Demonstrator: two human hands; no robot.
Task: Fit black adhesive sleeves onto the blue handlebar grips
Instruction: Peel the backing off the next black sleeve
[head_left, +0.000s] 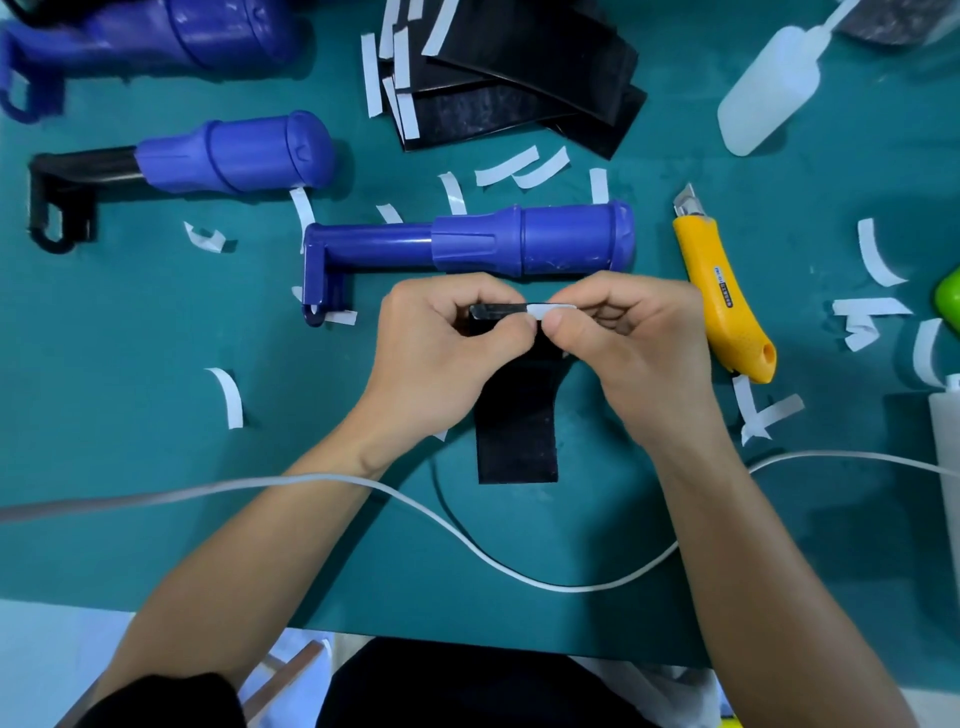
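Left hand (441, 343) and right hand (641, 338) in a pinch on one black sleeve (517, 426); three blue grips (530, 239) beyond.

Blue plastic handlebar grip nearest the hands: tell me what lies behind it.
Behind the blue plastic handlebar grip, three white paper backing strips poke out on the teal mat. The grip covers their near ends; anything underneath is hidden.

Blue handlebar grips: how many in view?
3 blue grips: one top-left, cut off by the frame; one below it on a black bar; one at centre on a blue bar.
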